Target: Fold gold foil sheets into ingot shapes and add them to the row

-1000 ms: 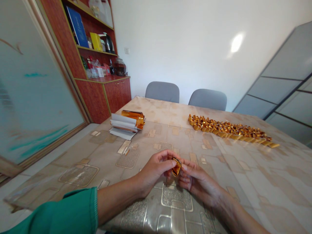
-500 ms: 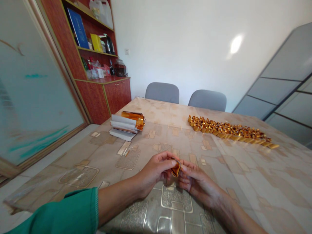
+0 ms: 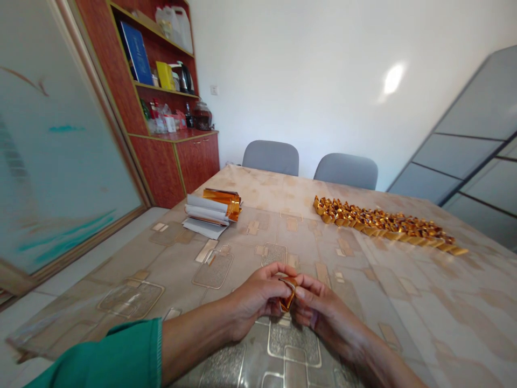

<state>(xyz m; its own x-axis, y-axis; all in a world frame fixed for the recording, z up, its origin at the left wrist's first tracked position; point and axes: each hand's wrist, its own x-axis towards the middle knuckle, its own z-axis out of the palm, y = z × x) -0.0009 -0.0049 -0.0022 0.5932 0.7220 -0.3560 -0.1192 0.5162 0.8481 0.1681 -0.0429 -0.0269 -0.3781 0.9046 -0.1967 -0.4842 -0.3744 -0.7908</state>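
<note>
Gold foil (image 3: 287, 295) is pinched by the curled left hand (image 3: 256, 293) and right hand (image 3: 319, 307), with one paper stack (image 3: 205, 214) and one long foil row (image 3: 383, 225) beyond.

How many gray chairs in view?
2. The left chair and the right chair stand side by side beyond the far edge of the table. Others could be hidden out of frame.

Grey chairs (image 3: 270, 157); red wooden cabinet (image 3: 196, 168)

One camera on the person's head looks forward and down, with the left hand (image 3: 258, 293) and right hand (image 3: 319, 304) close below, across the desk (image 3: 404, 302) toward the far wall (image 3: 307, 81).
</note>
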